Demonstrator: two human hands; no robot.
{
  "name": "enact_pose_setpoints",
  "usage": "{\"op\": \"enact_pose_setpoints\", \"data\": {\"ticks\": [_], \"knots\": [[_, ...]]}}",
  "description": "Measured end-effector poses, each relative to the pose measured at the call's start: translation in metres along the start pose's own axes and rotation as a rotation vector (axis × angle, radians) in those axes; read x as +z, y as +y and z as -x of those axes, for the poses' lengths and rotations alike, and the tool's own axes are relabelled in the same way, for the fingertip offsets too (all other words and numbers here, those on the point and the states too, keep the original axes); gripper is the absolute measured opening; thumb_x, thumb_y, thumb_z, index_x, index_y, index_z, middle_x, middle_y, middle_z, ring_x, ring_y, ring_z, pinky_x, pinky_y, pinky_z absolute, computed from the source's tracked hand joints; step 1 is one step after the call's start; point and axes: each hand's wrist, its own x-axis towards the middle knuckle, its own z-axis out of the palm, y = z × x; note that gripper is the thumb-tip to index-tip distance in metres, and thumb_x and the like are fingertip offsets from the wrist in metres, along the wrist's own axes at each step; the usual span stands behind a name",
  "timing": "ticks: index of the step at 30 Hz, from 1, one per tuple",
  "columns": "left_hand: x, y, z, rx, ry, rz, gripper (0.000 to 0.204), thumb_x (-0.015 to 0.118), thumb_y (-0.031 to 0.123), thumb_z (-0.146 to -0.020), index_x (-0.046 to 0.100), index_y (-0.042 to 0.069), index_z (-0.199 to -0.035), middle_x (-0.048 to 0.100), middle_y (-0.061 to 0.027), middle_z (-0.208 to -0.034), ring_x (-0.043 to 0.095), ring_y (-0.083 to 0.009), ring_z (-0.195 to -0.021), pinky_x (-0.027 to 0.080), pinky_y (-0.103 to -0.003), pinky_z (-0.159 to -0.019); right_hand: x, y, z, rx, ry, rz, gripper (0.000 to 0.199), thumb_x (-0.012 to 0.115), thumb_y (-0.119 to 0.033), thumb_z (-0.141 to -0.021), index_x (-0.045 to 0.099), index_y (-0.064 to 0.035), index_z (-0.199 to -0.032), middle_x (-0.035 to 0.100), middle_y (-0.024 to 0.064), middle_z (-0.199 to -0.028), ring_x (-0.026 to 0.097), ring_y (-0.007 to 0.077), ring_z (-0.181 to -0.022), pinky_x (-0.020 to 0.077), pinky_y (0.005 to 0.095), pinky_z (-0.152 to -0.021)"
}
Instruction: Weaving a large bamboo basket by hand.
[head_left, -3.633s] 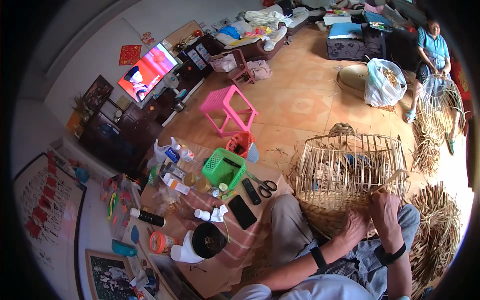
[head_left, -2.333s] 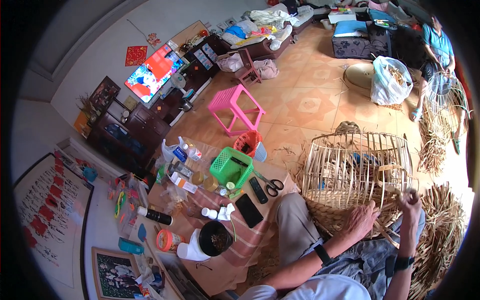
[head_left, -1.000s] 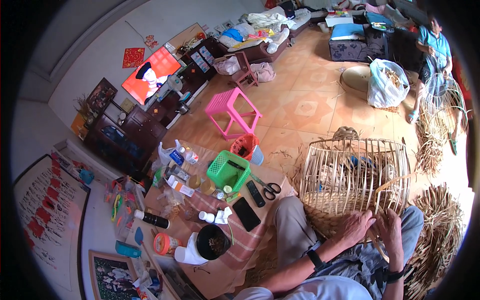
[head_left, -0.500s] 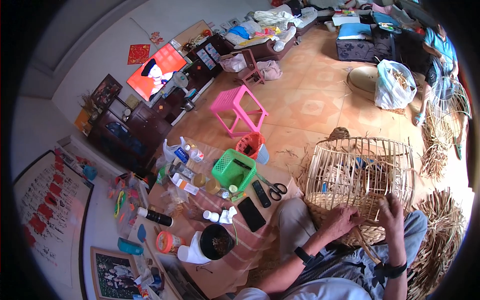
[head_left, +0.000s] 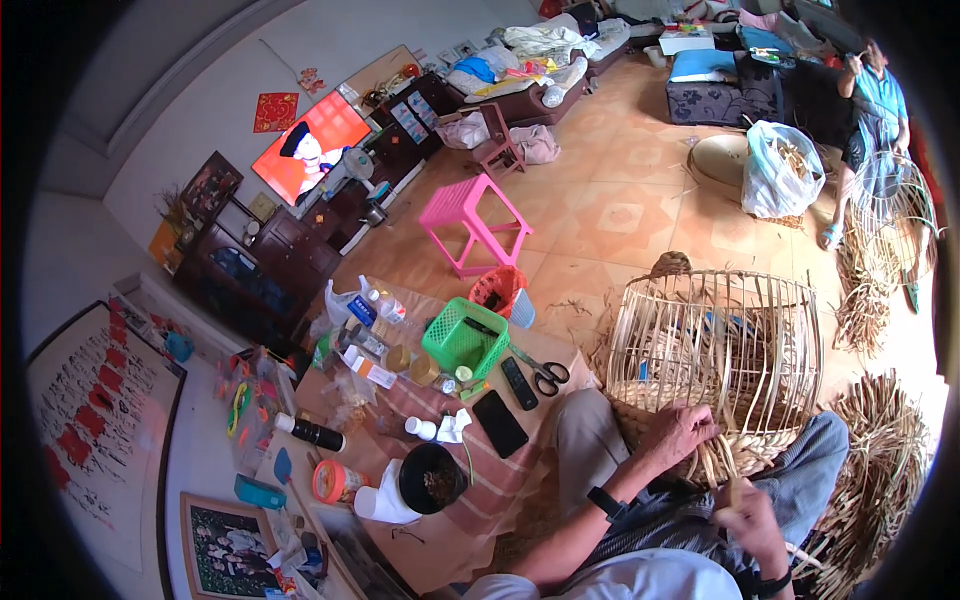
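A half-woven basket (head_left: 770, 437) lies against my lap, its woven band near me and its bare upright strips pointing away. My left hand (head_left: 680, 440) is at the woven edge, fingers closed in a pinch on a straw strand there. Lower down and to the right, my right hand (head_left: 750, 522) is closed round the tan straw strand (head_left: 727, 462), which runs up to the basket's weave. Slight motion blur softens the right hand. Loose straw pieces and a bit of blue show through the basket's strips.
A heap of dry straw (head_left: 880, 470) lies right of my knee. On the low table at left are scissors (head_left: 548, 374), a phone (head_left: 500, 423), a green basket (head_left: 466, 338) and a black bowl (head_left: 432, 480). A pink stool (head_left: 474, 205) stands beyond. Another person (head_left: 878, 105) works at far right.
My right hand has moved down from the basket's edge toward my lap, drawing the strand with it. My left hand stays at the weave. The person at far right has raised a hand.
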Motion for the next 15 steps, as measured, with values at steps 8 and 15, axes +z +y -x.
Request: {"op": "enact_pose_setpoints", "data": {"ticks": [8, 15], "knots": [[0.000, 0.003, -0.004, -0.040, -0.001, 0.077, 0.027, 0.076, 0.028, -0.092, 0.066, 0.003, -0.085, 0.065, -0.0156, -0.078, 0.061, -0.0277, -0.071, 0.048, -0.040, -0.066, -0.087, 0.075, 0.072, 0.333, 1.132, -1.077, 0.030, 0.044, -0.034, -0.112, 0.062, -0.0105, -0.117, 0.059, 0.0000, -0.083, 0.059, 0.0162, -0.075, 0.0533, 0.0352, -0.083], [-0.022, 0.010, -0.010, -0.137, -0.140, 0.017, 0.025, 0.059, 0.029, -0.104, 0.069, 0.006, -0.107, 0.068, -0.0168, -0.083, 0.067, -0.0253, -0.072, 0.052, -0.039, -0.069, -0.183, 0.057, 0.151, 0.514, 1.132, -0.694, 0.039, 0.053, -0.042, -0.107, 0.064, -0.0048, -0.114, 0.065, 0.0028, -0.076, 0.059, 0.0100, -0.065, 0.0466, 0.0217, -0.060]]}}
